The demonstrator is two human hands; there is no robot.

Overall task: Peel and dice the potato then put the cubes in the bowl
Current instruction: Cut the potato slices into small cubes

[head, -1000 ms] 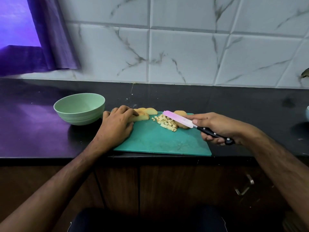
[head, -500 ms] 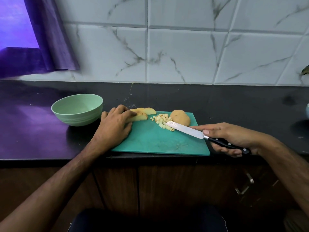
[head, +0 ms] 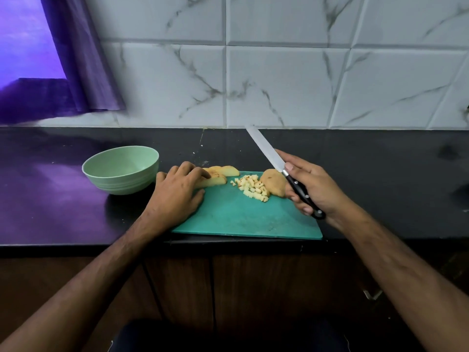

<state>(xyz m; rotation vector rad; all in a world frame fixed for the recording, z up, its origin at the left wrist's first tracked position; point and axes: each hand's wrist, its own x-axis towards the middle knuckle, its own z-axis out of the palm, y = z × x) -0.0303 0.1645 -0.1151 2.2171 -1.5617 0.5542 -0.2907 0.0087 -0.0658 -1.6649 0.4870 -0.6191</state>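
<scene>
1. Teal board [head: 243, 219] on the dark counter [head: 380, 174], near edge; green bowl [head: 121, 170] just left of it, nothing visible inside.
2. On the board: pale slices [head: 218, 175] at the far left corner, a small heap of cubes [head: 252, 190] in the middle, an uncut potato chunk [head: 274, 185] touching the heap's right side.
3. Left hand [head: 177, 191] flat on the board's left end, fingers curled loosely over the nearest slice, pressing it down rather than lifting it.
4. Right hand [head: 312, 188] wrapped round the black handle of the knife [head: 266, 151], index finger laid along the blade's base.
5. Changed: half a second ago the blade lay low across the board beside the cubes; now lifted clear, tip pointing up and far-left toward the tiled wall [head: 279, 80], nothing in contact with it.
6. Unchanged over the same span: left hand, slices, cubes and chunk in the same places.
7. Reading of this: one round of dicing finished, knife pulled off the heap, next piece about to be lined up, probably the slice under the left hand.
8. Progress: roughly a part done; slices and chunk not yet diced, no cubes moved to the bowl.
9. Risk: raised blade close to the right thumb side and to the chunk; left fingertips near any coming cut on the slice.
</scene>
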